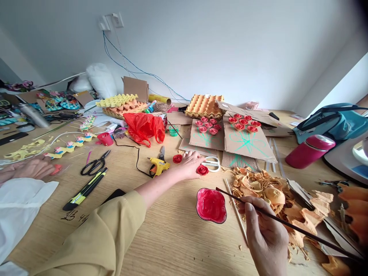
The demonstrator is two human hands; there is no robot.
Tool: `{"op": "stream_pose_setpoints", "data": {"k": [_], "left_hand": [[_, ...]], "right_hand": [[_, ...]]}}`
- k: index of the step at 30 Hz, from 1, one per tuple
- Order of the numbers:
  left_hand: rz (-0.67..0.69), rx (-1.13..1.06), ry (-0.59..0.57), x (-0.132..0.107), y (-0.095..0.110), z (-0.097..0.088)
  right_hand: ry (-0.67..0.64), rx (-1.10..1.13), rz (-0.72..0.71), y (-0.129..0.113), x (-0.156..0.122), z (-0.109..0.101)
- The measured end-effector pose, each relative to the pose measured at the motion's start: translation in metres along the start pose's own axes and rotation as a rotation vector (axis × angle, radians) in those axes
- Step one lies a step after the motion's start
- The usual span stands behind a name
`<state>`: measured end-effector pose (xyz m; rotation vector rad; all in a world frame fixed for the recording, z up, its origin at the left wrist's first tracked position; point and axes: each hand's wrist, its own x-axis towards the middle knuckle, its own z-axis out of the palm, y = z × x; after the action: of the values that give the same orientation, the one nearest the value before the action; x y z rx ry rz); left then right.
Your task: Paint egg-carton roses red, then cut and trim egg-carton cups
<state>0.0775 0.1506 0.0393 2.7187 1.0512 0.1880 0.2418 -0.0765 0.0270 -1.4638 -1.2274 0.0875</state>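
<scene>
My left hand (191, 165) stretches forward over the table, its fingers curved around a small red paper rose (202, 170); the contact is partly hidden. Another red rose (177, 158) lies just left of that hand, and white-handled scissors (212, 164) lie just right of it. My right hand (263, 232) grips a thin dark paintbrush (276, 217). The brush tip is at the rim of a small dish (211, 206) coated with red paint. A pale stick (236, 211) lies between the dish and my right hand.
A yellow glue gun (159, 167), black scissors (96, 164) and a utility knife (85, 189) lie leftward. Cardboard (248, 145) bears red roses. Orange egg-carton scraps (253, 184) and a red bottle (310, 151) are right. Another person's hand (31, 167) works at far left.
</scene>
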Motion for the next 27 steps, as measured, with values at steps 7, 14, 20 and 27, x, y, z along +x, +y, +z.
{"op": "stream_pose_setpoints", "data": {"k": [7, 14, 20, 27], "left_hand": [[-0.057, -0.169, 0.248, -0.069, 0.018, -0.005], [-0.077, -0.465, 0.387, -0.124, 0.037, 0.020], [-0.112, -0.697, 0.455, -0.132, 0.036, 0.047], [-0.204, -1.400, 0.312, -0.134, 0.029, 0.056]], "right_hand": [[0.017, -0.005, -0.016, -0.003, -0.005, 0.000], [-0.026, -0.065, -0.192, -0.019, -0.002, -0.001], [-0.143, -0.108, -0.209, -0.018, -0.001, -0.001], [-0.038, -0.201, -0.209, -0.021, -0.004, -0.002]]}}
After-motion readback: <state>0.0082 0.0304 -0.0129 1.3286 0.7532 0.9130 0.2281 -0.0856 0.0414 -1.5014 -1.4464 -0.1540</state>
